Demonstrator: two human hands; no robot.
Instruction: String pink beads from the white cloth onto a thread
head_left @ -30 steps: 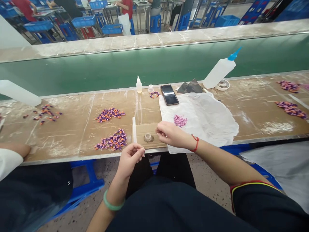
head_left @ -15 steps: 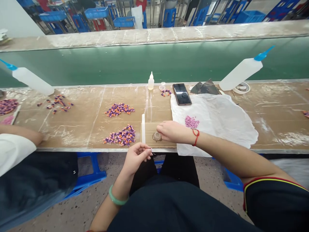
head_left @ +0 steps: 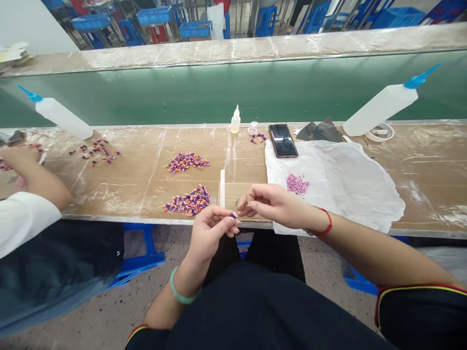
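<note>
My left hand (head_left: 211, 228), above the table's front edge, pinches a small purple-and-pink piece (head_left: 233, 215) between thumb and fingertips. Close to its right is my right hand (head_left: 272, 204), thumb and fingers drawn together; whatever they hold is too small to make out. Behind the right fingers lies a piece of cardboard (head_left: 231, 190), and the small round dish on it is almost wholly hidden. A white strip (head_left: 222, 187) lies at the cardboard's left side. Left of it is a pile of purple, orange and pink pieces (head_left: 189, 200), with a second pile (head_left: 187, 162) farther back.
Small pink pieces (head_left: 297, 184) lie on a white cloth (head_left: 350, 184) at right. Behind are a phone (head_left: 283, 141), a small dropper bottle (head_left: 235, 120) and large blue-tipped bottles (head_left: 381, 111) leaning at both sides. A co-worker's arm (head_left: 44, 182) reaches over the table at left.
My right hand has moved from the round dish toward my left hand. The purple piece in my left fingers now shows more clearly. The co-worker's hand has come into view at left.
</note>
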